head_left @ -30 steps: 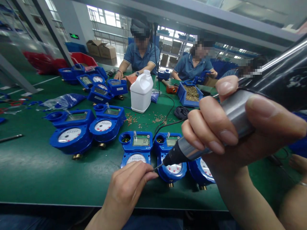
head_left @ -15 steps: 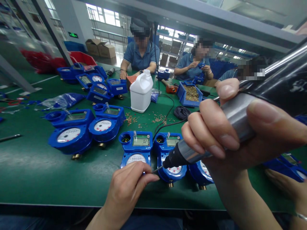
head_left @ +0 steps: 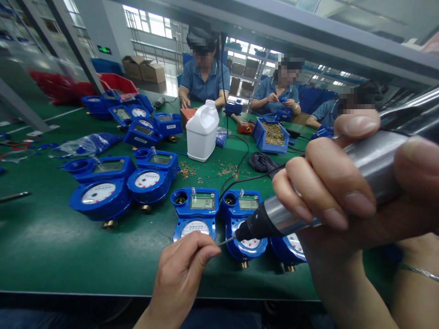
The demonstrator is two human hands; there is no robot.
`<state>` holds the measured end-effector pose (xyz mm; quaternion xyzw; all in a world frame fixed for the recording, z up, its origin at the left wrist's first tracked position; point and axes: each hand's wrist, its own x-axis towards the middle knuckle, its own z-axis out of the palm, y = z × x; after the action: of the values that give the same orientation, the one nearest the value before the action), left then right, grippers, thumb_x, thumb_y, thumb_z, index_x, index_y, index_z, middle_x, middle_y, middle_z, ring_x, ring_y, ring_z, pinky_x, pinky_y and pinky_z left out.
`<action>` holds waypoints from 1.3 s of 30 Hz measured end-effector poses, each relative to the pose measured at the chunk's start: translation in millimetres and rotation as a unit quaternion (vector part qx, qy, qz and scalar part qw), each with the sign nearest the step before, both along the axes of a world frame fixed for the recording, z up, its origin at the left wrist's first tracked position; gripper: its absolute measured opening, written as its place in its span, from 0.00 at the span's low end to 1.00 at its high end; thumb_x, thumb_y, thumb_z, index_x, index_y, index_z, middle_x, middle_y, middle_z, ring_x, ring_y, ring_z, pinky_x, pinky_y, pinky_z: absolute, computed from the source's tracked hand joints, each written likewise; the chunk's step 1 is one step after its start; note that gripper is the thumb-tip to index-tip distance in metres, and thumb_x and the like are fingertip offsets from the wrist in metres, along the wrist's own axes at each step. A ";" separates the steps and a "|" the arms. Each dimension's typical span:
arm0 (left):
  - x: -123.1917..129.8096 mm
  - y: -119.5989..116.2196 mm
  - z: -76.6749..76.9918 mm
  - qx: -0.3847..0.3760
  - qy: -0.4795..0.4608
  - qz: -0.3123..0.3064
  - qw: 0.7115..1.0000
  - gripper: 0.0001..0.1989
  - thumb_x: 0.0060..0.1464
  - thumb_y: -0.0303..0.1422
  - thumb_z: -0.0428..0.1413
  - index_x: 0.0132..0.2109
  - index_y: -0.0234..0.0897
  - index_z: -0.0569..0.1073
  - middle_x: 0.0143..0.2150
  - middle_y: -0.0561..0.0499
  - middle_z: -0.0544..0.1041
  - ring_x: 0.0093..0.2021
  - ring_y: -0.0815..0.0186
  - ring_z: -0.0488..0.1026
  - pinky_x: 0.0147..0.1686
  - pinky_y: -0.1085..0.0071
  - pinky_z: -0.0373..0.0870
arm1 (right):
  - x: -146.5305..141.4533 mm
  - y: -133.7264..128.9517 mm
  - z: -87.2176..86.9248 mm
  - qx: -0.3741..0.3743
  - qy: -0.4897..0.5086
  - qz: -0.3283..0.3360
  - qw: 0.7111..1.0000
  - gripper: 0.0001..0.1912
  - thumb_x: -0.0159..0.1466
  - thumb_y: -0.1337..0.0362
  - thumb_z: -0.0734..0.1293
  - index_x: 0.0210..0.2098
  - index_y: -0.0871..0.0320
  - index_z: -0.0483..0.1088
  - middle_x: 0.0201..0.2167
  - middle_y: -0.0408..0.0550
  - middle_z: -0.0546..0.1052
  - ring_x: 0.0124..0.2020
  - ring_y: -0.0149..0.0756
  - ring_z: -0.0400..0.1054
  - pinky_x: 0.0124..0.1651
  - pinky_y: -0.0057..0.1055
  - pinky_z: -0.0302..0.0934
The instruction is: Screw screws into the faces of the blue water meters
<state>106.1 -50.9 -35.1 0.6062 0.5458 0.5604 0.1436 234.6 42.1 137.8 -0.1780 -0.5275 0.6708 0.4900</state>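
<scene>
My right hand (head_left: 329,192) is wrapped round an electric screwdriver (head_left: 377,153) with a silver barrel and black nose, which slants down to the left. Its thin bit ends at the fingertips of my left hand (head_left: 183,265), which are pinched together. Whatever lies between those fingertips is hidden. Just behind my left hand stands a blue water meter (head_left: 206,203) with a small display and a round dial, its lower part covered by my fingers. A second blue meter (head_left: 243,205) sits beside it, behind the screwdriver's nose. A third meter (head_left: 288,251) is partly hidden by my right hand.
Two more meters (head_left: 99,192) stand at left, with several others behind. A white jug (head_left: 202,132), loose screws (head_left: 228,170), a blue bin of screws (head_left: 273,132) and a dark cloth (head_left: 262,162) lie beyond. Co-workers sit opposite; another person's wrist (head_left: 418,274) shows at right.
My right hand and the screwdriver have shifted right and nearer to me. My left fingertips have moved slightly left, still at the bit's tip. The person's hand at right has shifted.
</scene>
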 end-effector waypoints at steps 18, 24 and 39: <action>1.3 -11.3 -6.0 -0.066 -0.003 0.062 0.996 0.13 0.59 0.38 0.53 0.49 0.39 0.69 0.18 0.61 0.62 0.16 0.75 0.61 0.18 0.81 0.61 | 4.7 5.5 -8.3 0.055 0.003 0.010 0.998 0.12 0.61 0.56 0.63 0.26 0.54 0.59 0.07 0.32 0.52 0.07 0.25 0.47 0.13 0.23 0.52; 26.2 -14.1 -22.5 0.023 0.212 -0.043 0.976 0.19 0.60 0.30 0.52 0.57 0.32 0.64 0.36 0.48 0.78 0.31 0.68 0.76 0.34 0.75 0.73 | 3.2 30.2 -37.6 0.130 0.005 0.002 0.991 0.06 0.58 0.62 0.65 0.33 0.54 0.61 0.12 0.32 0.59 0.11 0.25 0.50 0.16 0.24 0.52; 63.2 4.3 -63.1 -0.075 0.331 0.006 0.941 0.31 0.58 0.29 0.54 0.65 0.31 0.51 0.27 0.54 0.75 0.23 0.65 0.74 0.20 0.72 0.69 | -12.3 33.7 -63.1 0.130 -0.074 0.083 0.985 0.07 0.61 0.64 0.67 0.36 0.55 0.63 0.15 0.35 0.64 0.12 0.26 0.57 0.15 0.25 0.57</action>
<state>169.3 -46.6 -98.2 0.7413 0.6069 0.2866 -0.0035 222.3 75.8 74.6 -0.1169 -0.6580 0.6198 0.4113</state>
